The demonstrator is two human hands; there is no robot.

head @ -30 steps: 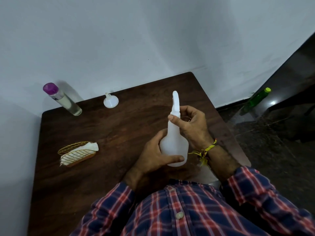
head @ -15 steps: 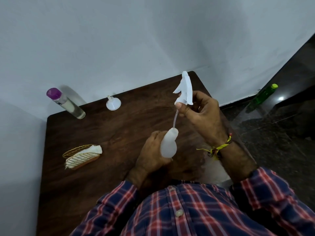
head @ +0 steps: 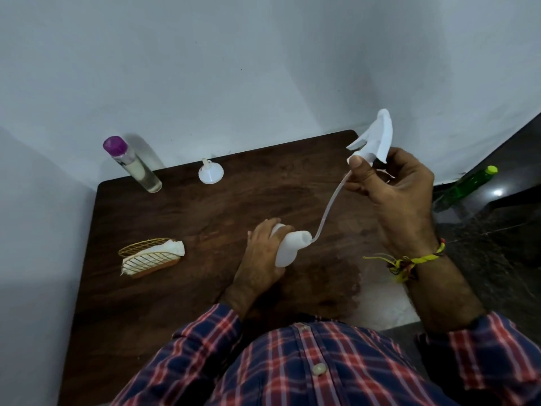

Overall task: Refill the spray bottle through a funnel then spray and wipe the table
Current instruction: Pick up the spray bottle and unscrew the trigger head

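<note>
Steadying: left hand [head: 260, 253] grips spray bottle [head: 288, 249], mouth toward 3 o'clock.
Clearing: right hand [head: 392, 189] pinches spray head [head: 374, 139], its tube [head: 329, 206] nearly out for funnel [head: 210, 172].

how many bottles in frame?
3: white spray bottle in the left hand, purple-capped bottle at the table's far-left corner, green bottle off the table, right.

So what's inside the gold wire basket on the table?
The gold wire basket holds white folded tissue or cloth, its end poking out on the right. The wires and the fold hide how many pieces there are.
</note>
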